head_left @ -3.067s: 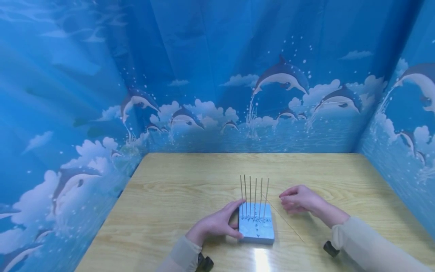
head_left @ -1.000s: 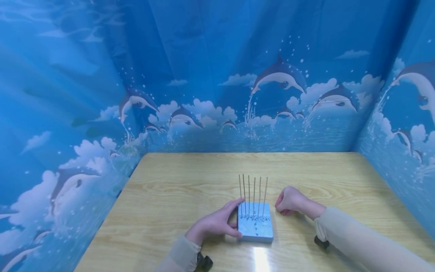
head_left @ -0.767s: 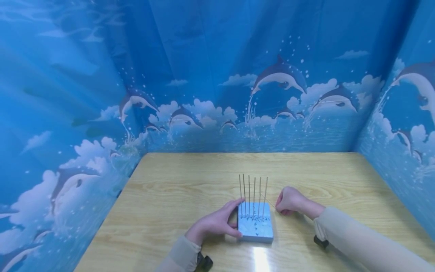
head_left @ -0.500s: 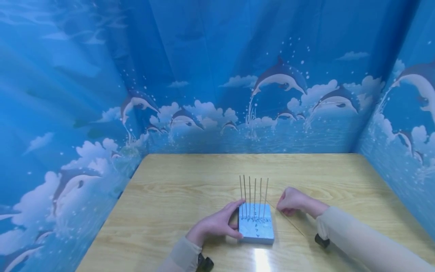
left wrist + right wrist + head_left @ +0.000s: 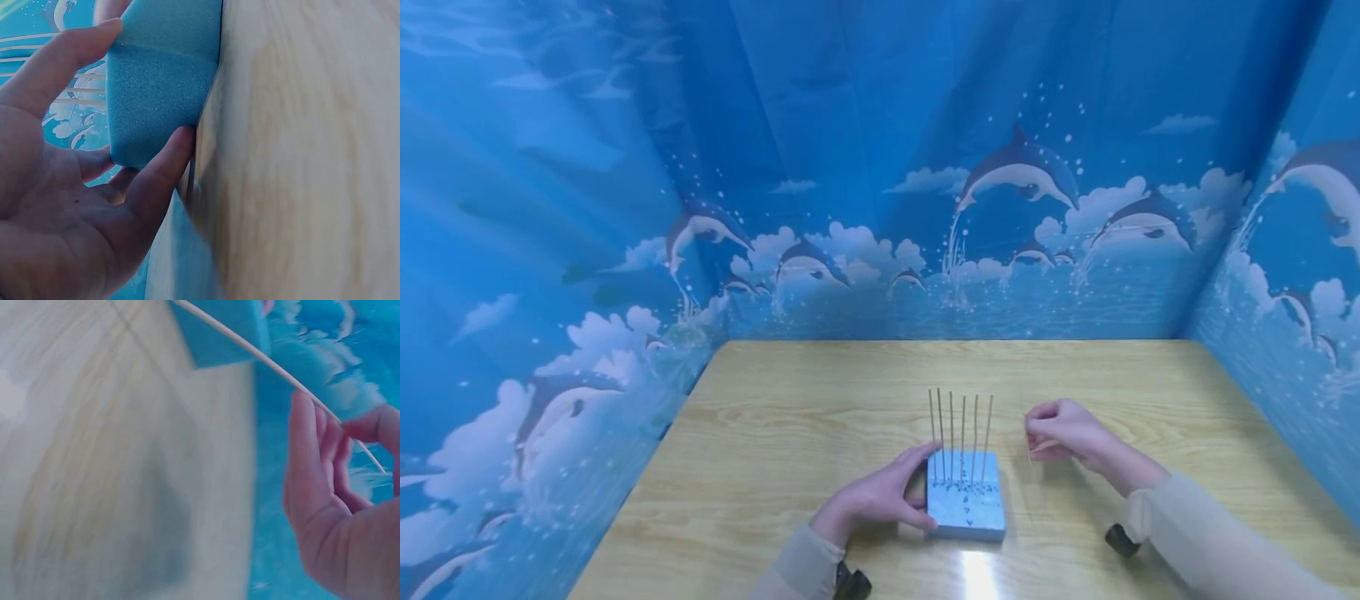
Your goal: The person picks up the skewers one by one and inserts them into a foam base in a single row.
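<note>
A blue foam block (image 5: 966,510) lies on the table with several thin wooden sticks (image 5: 964,425) standing upright in a row in it. Dark marks dot its top around the sticks. My left hand (image 5: 883,493) holds the block by its left side, thumb at the near corner and a finger at the far one; the left wrist view shows the fingertips on the foam (image 5: 159,94). Right of the block, my right hand (image 5: 1066,433) pinches another thin stick (image 5: 269,362) between thumb and fingertips. That stick crosses in front of the block in the right wrist view and looks very faint in the head view.
The wood-grain table (image 5: 820,392) is enclosed by blue dolphin-print sheets (image 5: 850,167) at the back and both sides. A dark wrist device (image 5: 852,581) sits under the left cuff and another (image 5: 1122,540) under the right.
The loose stick, slanting beside the block before, is now pinched in my right hand and turned more upright. That hand closed on it, then shifted up and right. Left hand and block stay put.
</note>
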The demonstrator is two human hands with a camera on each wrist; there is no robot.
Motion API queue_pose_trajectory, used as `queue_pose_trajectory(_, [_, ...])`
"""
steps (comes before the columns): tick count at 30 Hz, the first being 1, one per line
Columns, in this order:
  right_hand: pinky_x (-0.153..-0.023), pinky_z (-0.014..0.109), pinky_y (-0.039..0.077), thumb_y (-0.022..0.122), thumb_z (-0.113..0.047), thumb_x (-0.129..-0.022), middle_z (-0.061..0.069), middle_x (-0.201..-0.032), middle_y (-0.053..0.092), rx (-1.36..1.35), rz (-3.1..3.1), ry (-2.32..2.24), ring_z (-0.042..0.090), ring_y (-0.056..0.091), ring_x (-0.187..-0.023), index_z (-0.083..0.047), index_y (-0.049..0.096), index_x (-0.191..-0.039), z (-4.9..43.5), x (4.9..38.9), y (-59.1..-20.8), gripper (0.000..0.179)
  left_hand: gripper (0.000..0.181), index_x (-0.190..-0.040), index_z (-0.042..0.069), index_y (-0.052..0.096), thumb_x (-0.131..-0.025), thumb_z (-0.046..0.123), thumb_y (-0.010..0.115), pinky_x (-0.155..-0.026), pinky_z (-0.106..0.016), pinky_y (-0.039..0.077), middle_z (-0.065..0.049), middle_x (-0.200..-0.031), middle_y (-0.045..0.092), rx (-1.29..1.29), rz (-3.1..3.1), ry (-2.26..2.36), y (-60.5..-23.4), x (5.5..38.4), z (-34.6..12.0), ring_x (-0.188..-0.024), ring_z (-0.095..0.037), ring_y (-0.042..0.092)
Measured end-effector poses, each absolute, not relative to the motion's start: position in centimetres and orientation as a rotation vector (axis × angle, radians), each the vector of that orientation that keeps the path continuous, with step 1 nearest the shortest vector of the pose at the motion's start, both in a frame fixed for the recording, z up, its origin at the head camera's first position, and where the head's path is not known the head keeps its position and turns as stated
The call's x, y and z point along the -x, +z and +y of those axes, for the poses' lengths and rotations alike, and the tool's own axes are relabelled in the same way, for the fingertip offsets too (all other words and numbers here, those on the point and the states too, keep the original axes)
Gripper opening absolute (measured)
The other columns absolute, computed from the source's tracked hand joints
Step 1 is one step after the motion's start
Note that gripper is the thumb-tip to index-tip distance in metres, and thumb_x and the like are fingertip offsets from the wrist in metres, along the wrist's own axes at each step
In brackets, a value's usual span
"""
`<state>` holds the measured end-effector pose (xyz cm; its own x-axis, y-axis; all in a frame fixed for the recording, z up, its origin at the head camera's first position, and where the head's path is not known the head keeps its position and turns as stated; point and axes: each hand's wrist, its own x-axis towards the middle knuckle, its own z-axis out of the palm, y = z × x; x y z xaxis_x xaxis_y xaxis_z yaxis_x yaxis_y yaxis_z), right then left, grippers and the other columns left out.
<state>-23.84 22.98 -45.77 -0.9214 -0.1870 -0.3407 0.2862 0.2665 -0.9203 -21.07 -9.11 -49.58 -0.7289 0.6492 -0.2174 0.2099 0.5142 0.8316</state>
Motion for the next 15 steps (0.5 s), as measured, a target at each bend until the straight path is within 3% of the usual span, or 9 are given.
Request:
queue_pose_trajectory(4, [-0.075, 0.037, 0.064, 0.054, 0.002, -0.086, 0.006, -0.08, 0.063, -0.015, 2.241, -1.828, 0.016, 0.066, -0.076, 0.009, 0.059, -0.095, 22.4, 22.8, -43.9, 0.012, 0.112, -0.159, 0.028, 0.015, -0.072, 0.03, 0.085, -0.124, -0.053, 0.019, -0.005, -0.165, 0.018, -0.729, 2.254, 1.137, -49.7, 21.1, -9.1, -0.151, -0.029, 0.02])
queue_pose_trajectory(15, [-0.072, 0.024, 0.062, 0.066, 0.0, -0.084, 0.015, -0.088, 0.069, 0.116, 2.717, -1.738, 0.013, 0.072, -0.077, 0.005, 0.063, -0.095, 19.9, 18.5, -40.6, 0.011, 0.112, -0.159, 0.024, 0.016, -0.072, 0.028, 0.086, -0.123, -0.055, 0.021, -0.006, -0.165, 0.019, -0.72, 2.264, 1.139, -49.2, 20.8, -9.1, -0.151, -0.031, 0.022])
